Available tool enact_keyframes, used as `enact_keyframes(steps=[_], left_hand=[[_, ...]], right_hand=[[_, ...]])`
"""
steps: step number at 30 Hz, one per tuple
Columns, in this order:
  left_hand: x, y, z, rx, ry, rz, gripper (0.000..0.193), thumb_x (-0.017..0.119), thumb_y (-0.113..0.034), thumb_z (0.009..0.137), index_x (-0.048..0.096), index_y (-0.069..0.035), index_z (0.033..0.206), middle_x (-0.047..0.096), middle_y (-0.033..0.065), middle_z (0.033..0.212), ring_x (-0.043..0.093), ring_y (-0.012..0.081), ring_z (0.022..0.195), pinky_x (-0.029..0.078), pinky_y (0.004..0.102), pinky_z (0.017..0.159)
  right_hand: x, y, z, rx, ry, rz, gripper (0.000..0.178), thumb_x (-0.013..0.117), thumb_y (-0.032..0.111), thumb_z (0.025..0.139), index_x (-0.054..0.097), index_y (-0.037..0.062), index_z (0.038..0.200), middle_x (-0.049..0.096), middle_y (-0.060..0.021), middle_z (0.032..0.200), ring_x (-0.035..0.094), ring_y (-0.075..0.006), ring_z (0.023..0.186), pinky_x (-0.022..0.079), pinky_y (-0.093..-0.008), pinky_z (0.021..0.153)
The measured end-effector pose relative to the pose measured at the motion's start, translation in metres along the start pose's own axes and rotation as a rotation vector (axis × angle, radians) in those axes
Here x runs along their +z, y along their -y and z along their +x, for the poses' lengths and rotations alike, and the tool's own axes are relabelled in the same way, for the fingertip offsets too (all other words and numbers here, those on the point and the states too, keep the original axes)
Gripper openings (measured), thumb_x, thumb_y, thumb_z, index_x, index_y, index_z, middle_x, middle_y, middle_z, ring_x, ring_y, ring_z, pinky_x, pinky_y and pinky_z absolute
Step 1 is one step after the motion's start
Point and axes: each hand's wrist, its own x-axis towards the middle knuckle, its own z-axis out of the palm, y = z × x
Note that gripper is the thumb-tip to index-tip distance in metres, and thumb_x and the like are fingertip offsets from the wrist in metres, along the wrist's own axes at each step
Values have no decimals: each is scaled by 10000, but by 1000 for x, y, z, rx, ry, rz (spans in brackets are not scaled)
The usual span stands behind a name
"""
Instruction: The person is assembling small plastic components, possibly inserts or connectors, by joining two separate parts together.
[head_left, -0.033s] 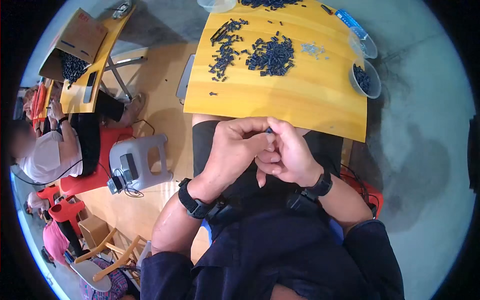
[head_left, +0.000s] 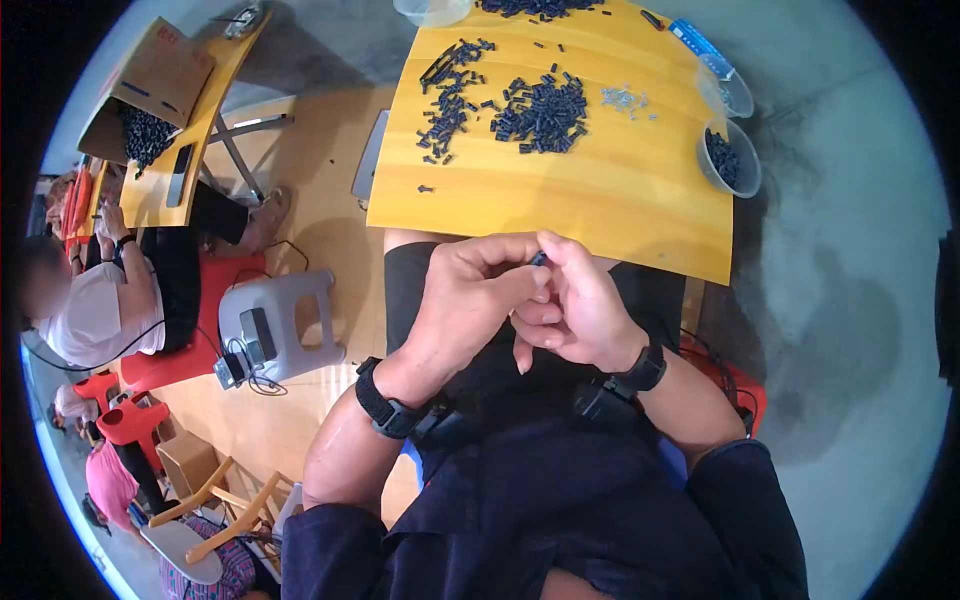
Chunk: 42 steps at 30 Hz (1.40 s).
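My left hand [head_left: 463, 297] and my right hand [head_left: 590, 312] meet over my lap, just off the near edge of the yellow table [head_left: 640, 225]. Thumbs and fingertips of both are closed around a small dark piece [head_left: 539, 259], mostly hidden by the fingers. Beyond them on the table lies a heap of short black tube-like pieces [head_left: 545, 112]. A looser strip of similar black pieces [head_left: 447, 118] is to its left, and small pale silvery bits [head_left: 625, 98] are to its right. One lone black piece [head_left: 426, 189] lies toward the near left.
At the table's right edge stands a clear tub [head_left: 743, 182] with black pieces, beside another clear container [head_left: 735, 95] and a blue box [head_left: 700, 45]. More black pieces [head_left: 535, 6] lie at the far edge. On the left, a person [head_left: 100, 300] sits by a grey stool [head_left: 280, 325].
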Motion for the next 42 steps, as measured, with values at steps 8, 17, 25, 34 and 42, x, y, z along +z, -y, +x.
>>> enact_keyframes(steps=[8, 17, 25, 34, 42], left_hand=[[-3, 0, -1, 95, -14, -83, 175, 538, 13, 880, 641, 78, 1006, 651, 112, 869, 636, 143, 629, 534, 252, 406], [-7, -5, 0, 14, 12, -7, 146, 538, 35, 871, 644, 74, 963, 661, 100, 817, 637, 132, 644, 540, 246, 463], [-11, 1, 4, 10, 21, -54, 165, 523, -22, 904, 608, 82, 1001, 635, 106, 830, 641, 154, 626, 525, 259, 388], [-13, -1, 3, 72, 59, -132, 199, 532, -44, 918, 601, 64, 1070, 635, 92, 859, 638, 146, 660, 537, 261, 406], [-10, -8, -1, 62, 28, -113, 210, 541, -21, 907, 627, 34, 1090, 660, 86, 854, 624, 121, 697, 540, 260, 619]], right_hand=[[7, 8, 3, -39, 28, -165, 458, 300, 475, 989, 484, 91, 821, 303, 28, 526, 386, -111, 374, 537, -362, 445], [2, -3, 12, -65, -41, -118, 387, 352, 419, 987, 473, 100, 803, 273, 42, 510, 364, -101, 364, 552, -395, 461], [-1, 3, 11, 43, 33, 17, 458, 344, 471, 979, 425, 113, 705, 371, 10, 537, 424, -121, 415, 523, -371, 442], [0, 10, 8, 7, 131, -36, 494, 275, 513, 986, 491, 91, 847, 382, -3, 564, 468, -147, 457, 567, -425, 553], [10, 14, 4, -20, 78, -55, 483, 265, 481, 996, 521, 88, 887, 392, -1, 569, 461, -145, 436, 565, -413, 548]])
